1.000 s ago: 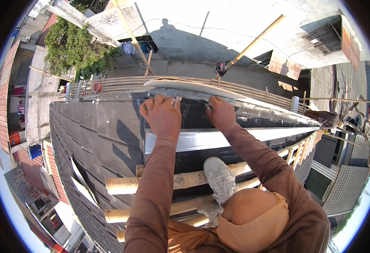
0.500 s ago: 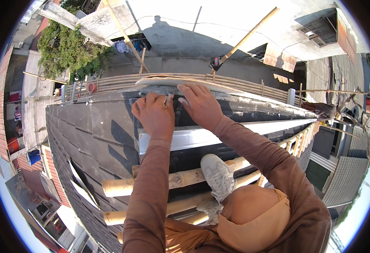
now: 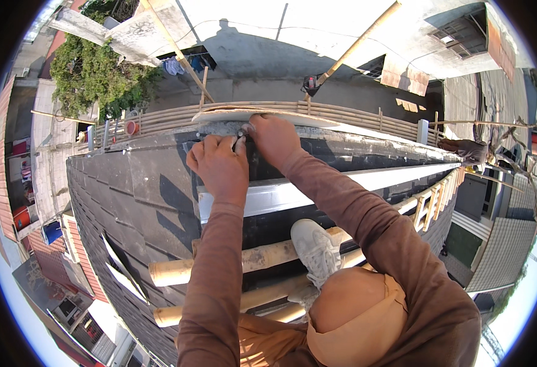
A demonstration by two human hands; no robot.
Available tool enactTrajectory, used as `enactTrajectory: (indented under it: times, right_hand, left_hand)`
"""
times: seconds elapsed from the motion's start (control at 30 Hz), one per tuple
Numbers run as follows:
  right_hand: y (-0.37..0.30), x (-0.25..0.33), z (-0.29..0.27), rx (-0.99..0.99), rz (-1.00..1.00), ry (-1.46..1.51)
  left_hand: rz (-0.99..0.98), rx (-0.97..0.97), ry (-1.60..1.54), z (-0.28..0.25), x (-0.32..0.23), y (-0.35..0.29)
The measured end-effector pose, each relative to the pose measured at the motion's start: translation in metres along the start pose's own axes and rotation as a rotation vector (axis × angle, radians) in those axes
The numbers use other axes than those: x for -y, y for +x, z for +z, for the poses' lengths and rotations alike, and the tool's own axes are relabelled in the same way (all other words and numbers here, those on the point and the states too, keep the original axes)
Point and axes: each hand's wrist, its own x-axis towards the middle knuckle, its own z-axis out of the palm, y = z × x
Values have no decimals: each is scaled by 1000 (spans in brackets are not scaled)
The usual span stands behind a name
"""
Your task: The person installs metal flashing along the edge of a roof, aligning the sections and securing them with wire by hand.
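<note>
My left hand (image 3: 222,164) is at the roof's edge, its fingers bent and its thumb and fingertips pressed together. Close against it, my right hand (image 3: 274,139) has its fingers curled and pinched. A small dark piece (image 3: 241,133) shows where the two sets of fingertips meet; its kind is too small to tell. Just beyond the hands, a pale thin curved strip (image 3: 231,115) lies along the edge. Nearer to me, a long silvery metal channel (image 3: 274,198) stretches across the dark roof surface, under my forearms.
Dark shingles (image 3: 118,183) slope away on the left. Bamboo poles (image 3: 262,258) lie crosswise near my shoe (image 3: 315,246). Past the edge runs a bamboo rail (image 3: 164,120), with a slanted pole (image 3: 360,46) carrying a small dark holder (image 3: 310,84). Another person (image 3: 467,151) is at the far right.
My right hand has moved left to the left hand's fingertips, and its spread fingers have curled into a pinch. The left hand has stayed nearly in place.
</note>
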Motion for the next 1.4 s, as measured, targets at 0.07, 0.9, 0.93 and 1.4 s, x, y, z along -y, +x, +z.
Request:
enactTrajectory:
  times: [0.07, 0.9, 0.93, 1.4]
  right_hand:
    - [-4, -1, -2, 6, 23, -3]
    - [-54, 24, -39, 395, 357, 635]
    - [-54, 23, -39, 373, 388, 717]
    - [-103, 34, -66, 243, 72, 191]
  left_hand:
    - [11, 20, 9, -2, 2, -2]
    - [-603, 207, -1098, -19, -52, -55]
    - [-672, 238, -1202, -18, -55, -62]
    - [-1032, 353, -1651, -10, -52, -85]
